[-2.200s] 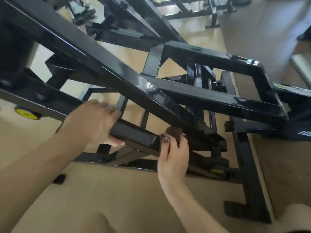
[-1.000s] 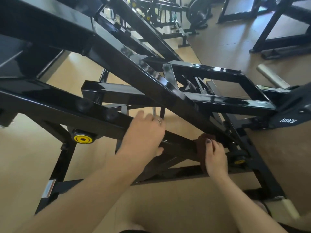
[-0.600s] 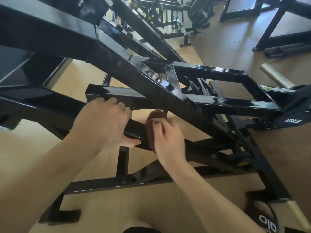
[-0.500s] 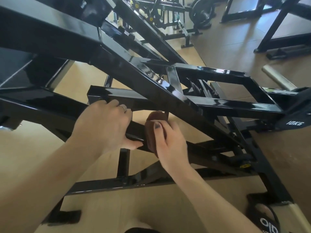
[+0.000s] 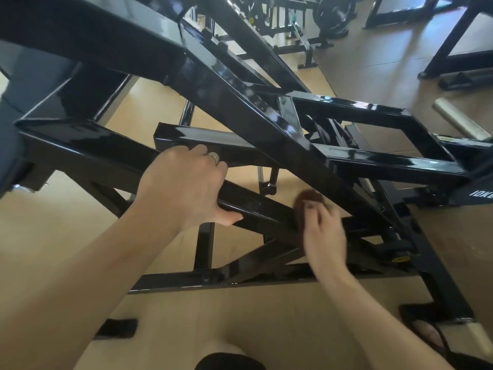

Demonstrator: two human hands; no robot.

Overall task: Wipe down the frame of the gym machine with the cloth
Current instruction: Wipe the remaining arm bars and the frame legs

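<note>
Gripping the sloping lower bar of the black frame [image 5: 101, 145], your left hand [image 5: 184, 188] has fingers over the top edge and thumb beneath; bare floor [image 5: 53, 225] shows between the bars. Further right on that bar, your blurred right hand [image 5: 324, 231] presses the brown cloth [image 5: 306, 200], fingers curled over it, under the crossing diagonal beam

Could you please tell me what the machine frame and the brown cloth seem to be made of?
Machine frame: apparently steel box tubing under glossy black paint, given its square edges and sharp reflections. Brown cloth: seemingly soft fabric, matte and bunched under the right hand; blur hides the weave.
</note>
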